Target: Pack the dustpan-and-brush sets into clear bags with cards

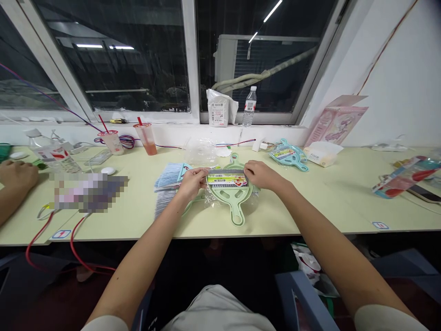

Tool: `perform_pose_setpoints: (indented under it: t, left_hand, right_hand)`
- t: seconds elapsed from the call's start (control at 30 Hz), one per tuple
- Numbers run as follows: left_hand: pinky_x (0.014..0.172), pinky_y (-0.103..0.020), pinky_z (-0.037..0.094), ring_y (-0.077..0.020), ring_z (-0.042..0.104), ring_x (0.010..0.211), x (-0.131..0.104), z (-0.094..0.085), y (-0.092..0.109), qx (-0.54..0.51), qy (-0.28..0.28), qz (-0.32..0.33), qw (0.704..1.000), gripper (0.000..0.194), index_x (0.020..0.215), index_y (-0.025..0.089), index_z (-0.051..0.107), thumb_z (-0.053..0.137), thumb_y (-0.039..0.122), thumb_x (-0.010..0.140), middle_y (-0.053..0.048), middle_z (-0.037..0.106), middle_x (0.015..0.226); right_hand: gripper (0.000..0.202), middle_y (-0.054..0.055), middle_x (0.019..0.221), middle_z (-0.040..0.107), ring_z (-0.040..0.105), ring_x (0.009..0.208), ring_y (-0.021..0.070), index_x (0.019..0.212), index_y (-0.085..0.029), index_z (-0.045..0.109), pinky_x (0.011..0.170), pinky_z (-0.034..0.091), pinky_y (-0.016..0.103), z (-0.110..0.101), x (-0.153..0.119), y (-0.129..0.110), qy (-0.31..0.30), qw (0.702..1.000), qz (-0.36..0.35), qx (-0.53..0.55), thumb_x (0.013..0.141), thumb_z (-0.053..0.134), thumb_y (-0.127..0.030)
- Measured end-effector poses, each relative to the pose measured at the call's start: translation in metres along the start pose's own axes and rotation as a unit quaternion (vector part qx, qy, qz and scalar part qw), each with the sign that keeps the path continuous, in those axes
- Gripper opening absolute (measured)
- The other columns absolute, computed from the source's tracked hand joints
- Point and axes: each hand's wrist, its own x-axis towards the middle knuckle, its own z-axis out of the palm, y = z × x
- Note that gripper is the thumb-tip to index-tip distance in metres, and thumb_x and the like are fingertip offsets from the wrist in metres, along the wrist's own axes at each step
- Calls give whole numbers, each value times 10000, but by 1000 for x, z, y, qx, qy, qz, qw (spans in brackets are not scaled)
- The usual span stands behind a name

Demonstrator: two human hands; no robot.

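Both hands met over a pale green plastic strainer [230,195] that lay flat on the counter [310,207] near the middle of its front edge, its long handle pointing toward the person. The strainer sat inside a clear plastic bag [210,198], and a printed label card [226,178] lay across its upper half. The left hand [191,182] pinched the left end of that card, thumb on top and fingers curled under it. The right hand [262,175] gripped the right end in the same way, its fingers bent close together on the card's edge.

Just left of the strainer, touching the left hand, lay a fanned stack of blue cards [168,177]. Toward the back edge stood two drink cups with red straws [146,137], and near the right part of the back edge lay a pile of teal strainers [288,155] beside a white box [322,154]. A water bottle [249,106] and a white pouch [219,109] stood on the window sill. At the counter's left end another person's hand [17,174] rested on the surface. A packaged red item [404,177] lay near the right end.
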Motion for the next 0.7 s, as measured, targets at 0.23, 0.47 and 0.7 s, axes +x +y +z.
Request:
perform_pose_setpoints:
  t: [0.23, 0.47, 0.7]
  left_hand:
    - [460, -239, 471, -124, 576, 510, 1, -1, 1, -21, 21, 10, 1000, 387, 996, 106, 738, 803, 321, 681, 3, 635, 611]
    - [471, -247, 491, -138, 613, 545, 1, -1, 2, -19, 24, 14, 999, 415, 1013, 95, 731, 804, 322, 674, -35, 688, 688]
    - [437, -236, 455, -131, 581, 520, -2, 1, 4, -29, 22, 28, 999, 405, 994, 89, 733, 808, 322, 672, -19, 662, 641]
  right_hand:
    - [139, 6, 688, 596, 551, 642, 173, 756, -212, 574, 607, 421, 295, 13, -2, 17, 107, 937, 156, 295, 848, 495, -279]
    - [52, -42, 625, 483, 435, 591, 147, 819, -222, 566, 591, 355, 282, 24, -2, 5, 185, 933, 125, 282, 798, 549, -266]
    - [401, -100, 602, 458, 411, 550, 144, 1114, -243, 470, 589, 341, 269, 25, 0, 1, 191, 927, 127, 296, 721, 539, -200]
